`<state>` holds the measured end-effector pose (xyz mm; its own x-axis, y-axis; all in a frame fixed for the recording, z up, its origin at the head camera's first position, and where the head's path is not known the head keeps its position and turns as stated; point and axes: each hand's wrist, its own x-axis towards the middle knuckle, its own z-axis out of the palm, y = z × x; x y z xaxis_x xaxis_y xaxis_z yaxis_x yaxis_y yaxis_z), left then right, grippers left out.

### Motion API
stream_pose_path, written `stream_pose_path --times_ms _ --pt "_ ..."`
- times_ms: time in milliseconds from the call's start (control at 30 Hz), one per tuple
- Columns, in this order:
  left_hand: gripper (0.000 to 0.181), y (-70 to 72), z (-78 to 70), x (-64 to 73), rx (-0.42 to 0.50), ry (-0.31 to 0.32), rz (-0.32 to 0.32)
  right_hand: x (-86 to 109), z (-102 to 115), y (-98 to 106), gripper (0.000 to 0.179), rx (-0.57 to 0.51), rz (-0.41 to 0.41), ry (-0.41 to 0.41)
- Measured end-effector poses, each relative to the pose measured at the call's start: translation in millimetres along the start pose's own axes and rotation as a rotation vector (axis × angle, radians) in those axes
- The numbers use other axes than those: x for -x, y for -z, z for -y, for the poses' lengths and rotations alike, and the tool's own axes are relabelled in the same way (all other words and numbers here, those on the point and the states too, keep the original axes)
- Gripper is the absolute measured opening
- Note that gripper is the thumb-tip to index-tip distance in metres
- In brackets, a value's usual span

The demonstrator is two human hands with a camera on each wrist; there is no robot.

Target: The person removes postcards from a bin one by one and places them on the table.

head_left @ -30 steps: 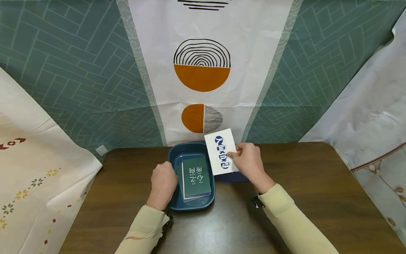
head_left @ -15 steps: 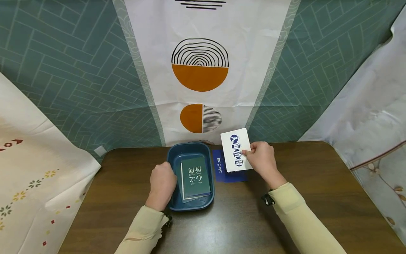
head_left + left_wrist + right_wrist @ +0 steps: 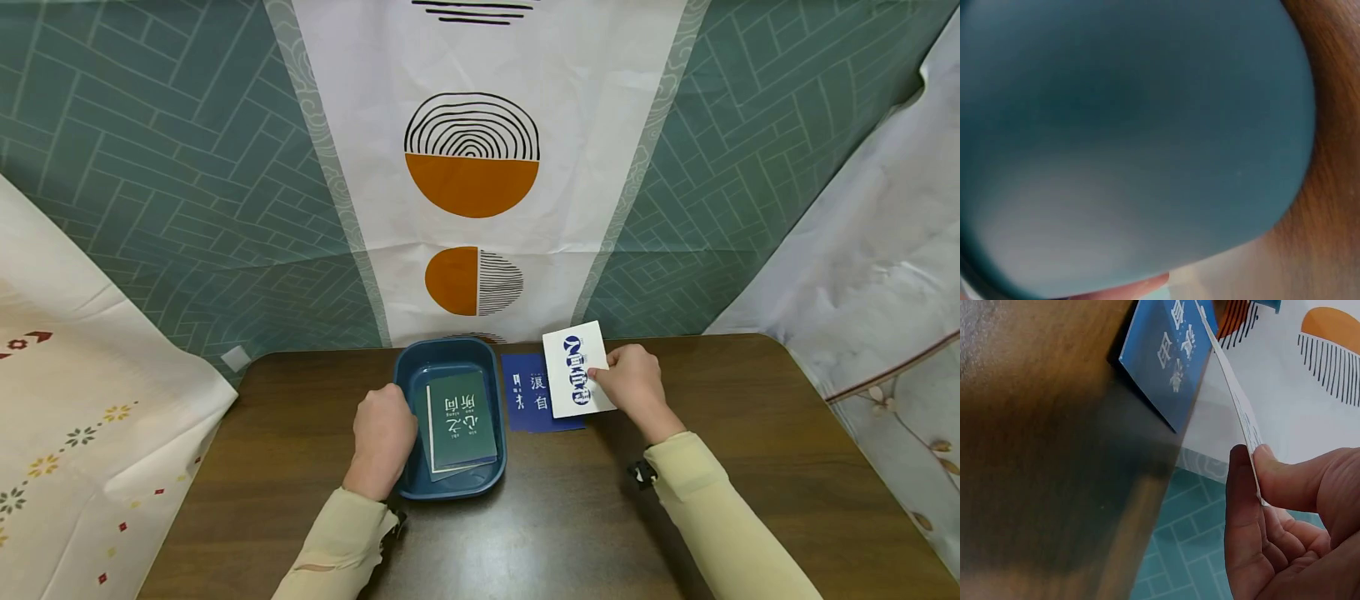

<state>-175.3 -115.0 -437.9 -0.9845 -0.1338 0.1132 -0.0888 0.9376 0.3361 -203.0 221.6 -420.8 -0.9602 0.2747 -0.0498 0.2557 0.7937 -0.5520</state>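
My right hand (image 3: 633,379) pinches a white card (image 3: 576,358) with blue characters by its right edge, thumb on top. In the right wrist view the card (image 3: 1235,394) appears nearly edge-on between thumb and fingers, raised off the table. Partly beneath it in the head view lie blue cards (image 3: 528,400) with white characters. My left hand (image 3: 384,433) grips the left rim of a dark blue plastic tray (image 3: 450,490). Inside the tray, green and other cards (image 3: 465,425) are stacked. The tray wall (image 3: 1147,137) fills most of the left wrist view; only a fingertip shows below it.
The tray stands on a brown wooden table (image 3: 300,467), near its back edge. Behind the table hangs a patterned cloth (image 3: 480,208). Pale cloths (image 3: 105,400) drape down at the left and right sides.
My right hand has carried the white card rightward from the tray's edge, then lowered it slightly, uncovering more of the blue cards. The left hand and tray have stayed in place.
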Motion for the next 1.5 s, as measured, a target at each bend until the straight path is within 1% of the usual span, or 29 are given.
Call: stream_pose_path --times_ms 100,200,333,467,667,767,1067,1300,1500 --pt "0.010 -1.0 0.1 -0.2 -0.002 -0.003 -0.008 -0.9 -1 -3 0.032 0.009 0.019 0.005" --pt "0.010 -1.7 0.3 0.0 -0.003 0.001 -0.007 -1.7 -3 -7 0.035 0.021 0.042 0.010" --pt "0.010 -1.1 0.1 0.2 0.000 0.009 0.001 -3.1 -4 -13 0.034 0.031 0.069 0.011" --pt "0.010 -0.5 -0.1 0.1 -0.003 0.008 0.004 -5.0 -4 -17 0.033 0.042 0.076 0.015" --pt "0.010 -0.6 -0.1 0.5 -0.004 0.004 -0.004 -7.3 -5 -22 0.026 0.056 0.102 -0.006" --pt "0.010 -0.9 -0.2 0.5 -0.002 0.008 -0.004 -8.1 -6 -24 0.026 0.067 0.102 -0.016" --pt "0.010 -0.5 -1.0 0.2 -0.004 0.011 0.000 -8.7 -10 -30 0.028 0.082 0.109 -0.011" --pt "0.009 -0.1 -1.2 0.4 -0.013 -0.002 -0.007 -8.7 -12 -35 0.034 0.151 0.114 -0.014" --pt "0.009 -0.6 -0.4 1.1 -0.008 0.004 -0.013 -8.3 -12 -36 0.040 0.179 0.106 -0.028"
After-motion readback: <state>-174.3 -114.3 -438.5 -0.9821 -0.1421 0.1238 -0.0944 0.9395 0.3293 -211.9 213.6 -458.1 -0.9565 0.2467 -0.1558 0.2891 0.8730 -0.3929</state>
